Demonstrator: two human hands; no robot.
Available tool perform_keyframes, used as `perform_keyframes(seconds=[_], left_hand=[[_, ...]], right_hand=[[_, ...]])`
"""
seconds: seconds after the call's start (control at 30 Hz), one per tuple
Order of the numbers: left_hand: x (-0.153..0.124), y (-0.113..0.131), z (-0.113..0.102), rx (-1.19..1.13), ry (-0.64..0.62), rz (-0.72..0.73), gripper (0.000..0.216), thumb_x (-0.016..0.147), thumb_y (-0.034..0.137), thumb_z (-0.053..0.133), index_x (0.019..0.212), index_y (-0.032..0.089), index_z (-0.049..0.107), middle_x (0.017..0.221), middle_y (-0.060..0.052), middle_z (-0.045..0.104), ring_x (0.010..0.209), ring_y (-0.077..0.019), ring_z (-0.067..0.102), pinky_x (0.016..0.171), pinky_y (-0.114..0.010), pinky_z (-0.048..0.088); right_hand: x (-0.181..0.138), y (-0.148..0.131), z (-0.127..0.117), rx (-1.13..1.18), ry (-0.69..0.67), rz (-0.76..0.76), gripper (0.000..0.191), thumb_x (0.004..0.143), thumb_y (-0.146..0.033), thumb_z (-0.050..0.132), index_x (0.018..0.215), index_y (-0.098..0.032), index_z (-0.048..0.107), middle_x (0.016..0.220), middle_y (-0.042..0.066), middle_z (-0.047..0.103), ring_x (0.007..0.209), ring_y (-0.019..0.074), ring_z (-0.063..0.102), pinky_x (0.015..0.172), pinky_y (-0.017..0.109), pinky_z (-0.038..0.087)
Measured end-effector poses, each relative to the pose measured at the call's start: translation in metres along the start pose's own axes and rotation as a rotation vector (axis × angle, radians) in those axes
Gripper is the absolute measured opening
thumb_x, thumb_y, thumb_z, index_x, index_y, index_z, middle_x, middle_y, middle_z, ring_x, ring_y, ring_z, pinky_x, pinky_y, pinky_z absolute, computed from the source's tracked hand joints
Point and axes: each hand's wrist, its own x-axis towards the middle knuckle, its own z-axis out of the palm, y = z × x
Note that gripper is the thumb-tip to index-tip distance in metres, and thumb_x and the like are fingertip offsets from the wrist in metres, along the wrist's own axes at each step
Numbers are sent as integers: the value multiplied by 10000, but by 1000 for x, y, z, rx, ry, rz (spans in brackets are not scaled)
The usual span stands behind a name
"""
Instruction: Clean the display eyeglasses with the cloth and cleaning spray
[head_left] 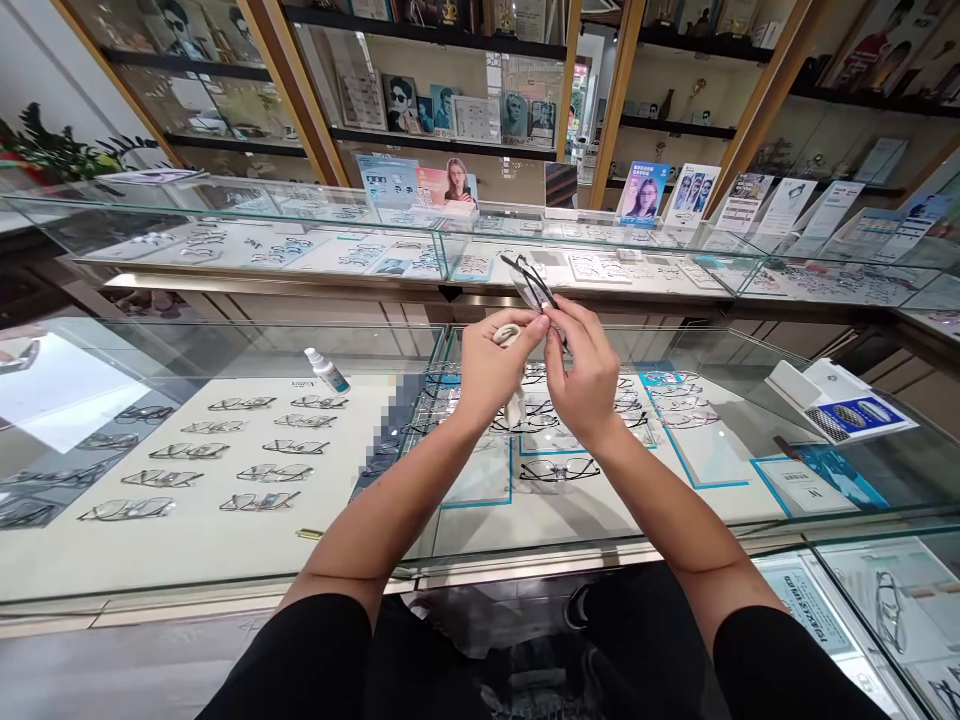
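Note:
Both my hands are raised over the glass display case, close together in the middle of the view. My right hand (583,365) pinches a pair of dark-framed eyeglasses (534,283), whose thin dark parts point up and away to the left. My left hand (491,365) is closed on a light cloth (506,335), and its thumb meets the glasses near my right fingertips. Part of the cloth hangs below between my hands. The lower part of the glasses is hidden by my fingers.
Below lies the glass case (225,560) with rows of eyeglasses (189,451) inside. A white spray bottle (327,370) stands on the left, a white-and-blue box (840,400) on the right. Another display counter (300,275) runs across the back, before shelves with pictures.

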Motion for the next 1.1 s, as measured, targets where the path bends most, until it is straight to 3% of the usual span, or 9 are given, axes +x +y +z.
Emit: perform_keyframes(seconds=[0.13, 0.2, 0.23, 0.33, 0.4, 0.47, 0.57, 0.8, 1.1], left_hand=[[7, -3, -9, 191, -53, 64, 281, 864, 476, 853, 866, 199, 806, 766, -19, 745, 649, -139, 593, 632, -279, 468], [14, -2, -17, 344, -111, 99, 215, 874, 410, 811, 843, 198, 787, 748, -19, 738, 641, -146, 578, 629, -283, 448], [19, -2, -21, 414, -148, 109, 192, 877, 381, 785, 830, 196, 778, 772, -29, 753, 662, -156, 590, 652, -288, 459], [37, -4, -31, 658, -397, 50, 163, 854, 343, 732, 813, 190, 774, 849, -54, 792, 739, -192, 635, 731, -313, 474], [50, -11, -34, 873, -663, -23, 169, 844, 338, 699, 856, 203, 799, 851, -47, 795, 745, -204, 645, 740, -323, 445], [60, -23, -33, 1029, -865, -37, 187, 840, 329, 666, 880, 216, 809, 871, -45, 798, 786, -219, 668, 740, -326, 418], [67, -46, -28, 1206, -1030, -83, 235, 836, 331, 652, 949, 234, 833, 908, -49, 811, 840, -240, 698, 723, -325, 405], [64, -80, -15, 1479, -1188, -21, 331, 868, 333, 643, 1099, 268, 871, 1037, -78, 842, 966, -269, 748, 755, -313, 433], [58, -103, -1, 1616, -1231, 52, 328, 874, 283, 643, 1107, 231, 868, 1091, -151, 836, 1001, -322, 768, 758, -343, 459]], right_hand=[[-12, 10, -14, 59, -61, -4, 294, 1064, -267, 559, 1329, -255, 688, 1457, 147, 727, 1394, 271, 676, 1112, 472, 593], [-20, 31, -24, 34, -15, 27, 184, 1050, -292, 569, 1182, -242, 687, 1288, 142, 770, 1238, 254, 718, 915, 395, 612], [-25, 44, -28, -10, 25, 60, 112, 1038, -310, 576, 1031, -244, 666, 1079, 108, 772, 1030, 234, 723, 802, 359, 576], [-37, 87, -38, -213, 21, 226, 422, 970, -309, 592, 651, -279, 317, 600, -46, 407, 597, 158, 396, 639, 329, 357], [-43, 110, -42, -257, -141, 370, 516, 947, -252, 579, 611, -273, 188, 549, -79, 205, 554, 132, 222, 606, 337, 256], [-45, 125, -43, -278, -210, 446, 547, 932, -230, 605, 596, -265, 174, 570, -84, 139, 575, 126, 160, 603, 344, 209], [-45, 134, -42, -275, -240, 470, 563, 923, -203, 629, 592, -257, 176, 595, -82, 113, 595, 125, 133, 603, 352, 190], [-45, 132, -40, -275, -282, 478, 549, 934, -201, 631, 606, -253, 194, 595, -82, 134, 604, 125, 147, 606, 348, 218], [-42, 123, -39, -262, -281, 537, 566, 911, -189, 632, 578, -257, 179, 581, -79, 126, 594, 133, 143, 615, 350, 214]])
